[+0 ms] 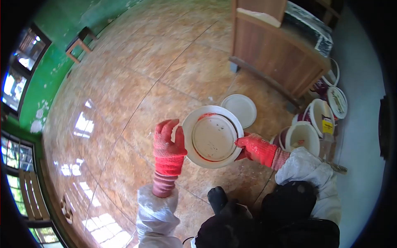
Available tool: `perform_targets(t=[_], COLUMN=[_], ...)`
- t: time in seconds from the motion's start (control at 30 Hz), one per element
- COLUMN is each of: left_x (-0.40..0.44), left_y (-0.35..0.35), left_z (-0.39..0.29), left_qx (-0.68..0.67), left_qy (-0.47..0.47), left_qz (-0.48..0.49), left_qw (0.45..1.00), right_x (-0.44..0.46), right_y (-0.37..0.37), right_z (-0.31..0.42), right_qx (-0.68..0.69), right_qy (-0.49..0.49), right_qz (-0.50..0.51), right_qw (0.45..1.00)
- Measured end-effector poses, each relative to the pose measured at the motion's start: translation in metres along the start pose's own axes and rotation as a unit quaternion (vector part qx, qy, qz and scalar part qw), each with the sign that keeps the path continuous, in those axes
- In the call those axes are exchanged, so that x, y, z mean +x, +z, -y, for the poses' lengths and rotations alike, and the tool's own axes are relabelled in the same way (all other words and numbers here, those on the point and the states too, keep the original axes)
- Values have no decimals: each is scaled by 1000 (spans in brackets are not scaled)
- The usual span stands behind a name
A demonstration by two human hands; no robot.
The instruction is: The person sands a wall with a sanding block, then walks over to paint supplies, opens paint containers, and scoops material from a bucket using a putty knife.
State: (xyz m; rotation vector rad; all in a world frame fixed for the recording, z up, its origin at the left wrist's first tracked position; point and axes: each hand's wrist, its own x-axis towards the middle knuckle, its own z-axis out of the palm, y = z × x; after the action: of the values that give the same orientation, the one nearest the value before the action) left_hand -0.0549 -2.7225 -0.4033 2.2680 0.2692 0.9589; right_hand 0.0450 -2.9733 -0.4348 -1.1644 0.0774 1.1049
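A round white plastic bucket [213, 136] is in front of me, seen from above. Red smears line its inside, and dark specks dot its bottom. My right hand [256, 147], in a red knit glove, grips the right rim with the thumb over the edge. Beside the left rim is my left hand [169, 139], also gloved in red, raised with bent fingers and the thumb apart. Nothing shows in it; whether it touches the rim I cannot tell. Just beyond the bucket lies a round white lid [244, 110] on the floor, partly covered by the bucket.
An open white bucket [304, 134] stands at right among other paint buckets [320, 111], near a bottle with a yellow label [327, 128]. Wooden furniture [277, 53] stands ahead beside the pale wall [359, 103]. A small stool [78, 44] is by the green wall.
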Motion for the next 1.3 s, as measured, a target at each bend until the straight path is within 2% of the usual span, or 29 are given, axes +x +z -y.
perform_targets(t=[0.1, 0.2, 0.23, 0.27, 0.3, 0.33, 0.37, 0.4, 0.43, 0.47, 0.53, 0.57, 0.6, 0.63, 0.73, 0.77, 0.83, 0.87, 0.93, 0.97, 1.03, 1.07, 1.13, 1.2, 1.27, 1.3], left_x=[-47, -86, -91, -95, -96, -97, -99, -100, -100, -101, -100, -100, -99, -100, -96, -93, -86, -84, -82, -81, -80, -80, -80, -82, -79, -79], left_y=[1, 20, 28, 37, 43, 48, 53, 55, 59, 62, 67, 69, 72, 75, 88, 91, 95, 97, 98, 99, 99, 99, 97, 96, 95, 95], left_z=[27, 35, 33, 30, 26, 23, 18, 12, 7, 4, 1, -1, -3, -4, -7, -8, -10, -11, -11, -11, -12, -11, -9, -10, -11, -10], left_qx=[46, -17, -18, -10, -1, -2, -52, -101, -162, -160, -252, -253, -211, -167, -164, -168, -160, -152, -150, -147, -153, -156, -142, -128, -151, -150], left_qy=[-47, -177, -180, -177, -175, -178, -233, -287, -315, -320, -324, -325, -302, -279, -255, -261, -263, -263, -263, -260, -262, -263, -265, -267, -278, -276], left_qz=[2, 18, 15, -12, -38, -40, -77, -112, -148, -148, -198, -198, -202, -206, -241, -239, -241, -243, -243, -242, -240, -240, -227, -213, -207, -208], left_qw=[998, 984, 983, 984, 984, 983, 968, 946, 923, 922, 890, 889, 908, 923, 922, 920, 920, 921, 922, 923, 922, 921, 926, 931, 926, 926], right_x=[17, 23, 28, 33, 36, 37, 36, 31, 32, 38, 47, 45, 52, 63, 99, 104, 117, 116, 112, 110, 104, 104, 102, 98, 89, 87], right_y=[-3, 5, 3, 1, 4, 9, 15, 24, 31, 36, 50, 60, 67, 72, 33, 31, 35, 41, 49, 48, 48, 49, 50, 49, 64, 65], right_z=[-8, 6, 12, 19, 26, 29, 33, 38, 51, 52, 48, 45, 44, 43, 15, 20, 33, 40, 52, 53, 52, 59, 72, 73, 91, 92], right_qx=[15, -46, -50, -195, -335, -338, -575, -720, -704, -706, -741, -797, -798, -860, -940, -943, -919, -921, -791, -791, -821, -821, -743, -720, -679, -679], right_qy=[17, 48, 50, 11, -29, -26, -254, -443, -450, -447, -197, -254, -254, -206, -300, -310, -244, -243, -187, -186, -239, -239, -158, -180, -31, -33], right_qz=[31, 42, 42, 53, 65, 66, -82, -214, -158, -154, -88, -107, -106, -106, -119, -68, -45, -44, -135, -136, -116, -116, -101, -107, -51, -50], right_qw=[999, 997, 997, 979, 940, 938, 774, 489, 526, 528, 636, 537, 536, 454, 110, 95, 305, 303, 567, 567, 506, 506, 642, 662, 732, 732])
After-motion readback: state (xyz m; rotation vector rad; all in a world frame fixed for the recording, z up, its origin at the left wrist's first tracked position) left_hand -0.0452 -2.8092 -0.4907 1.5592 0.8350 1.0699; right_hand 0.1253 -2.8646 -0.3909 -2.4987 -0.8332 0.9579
